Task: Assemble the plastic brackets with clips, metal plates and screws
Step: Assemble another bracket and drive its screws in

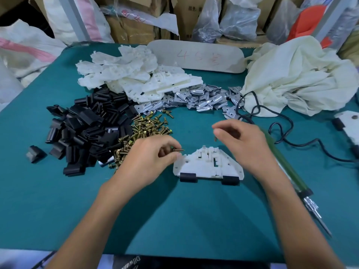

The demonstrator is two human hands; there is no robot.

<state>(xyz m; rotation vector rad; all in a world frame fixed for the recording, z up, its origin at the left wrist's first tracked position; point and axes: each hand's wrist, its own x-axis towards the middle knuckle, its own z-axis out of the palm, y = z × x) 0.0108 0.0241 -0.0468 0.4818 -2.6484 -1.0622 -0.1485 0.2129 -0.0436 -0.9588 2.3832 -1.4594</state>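
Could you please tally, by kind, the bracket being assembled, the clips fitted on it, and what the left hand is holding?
white plastic bracket: 1
black clips on its near edge: 2
screw pinched in the left hand: 1
Total: 4

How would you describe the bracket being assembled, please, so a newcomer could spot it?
On the green table, look between the left hand and right hand. The white bracket lies alone there. Unlike the heaped brackets behind, it has two black clips on its near edge.

Teal table (58, 200) with white brackets (124, 72), black clips (85, 129), metal plates (196, 98), screws (149, 125), cloth (295, 74), screwdriver (290, 174)
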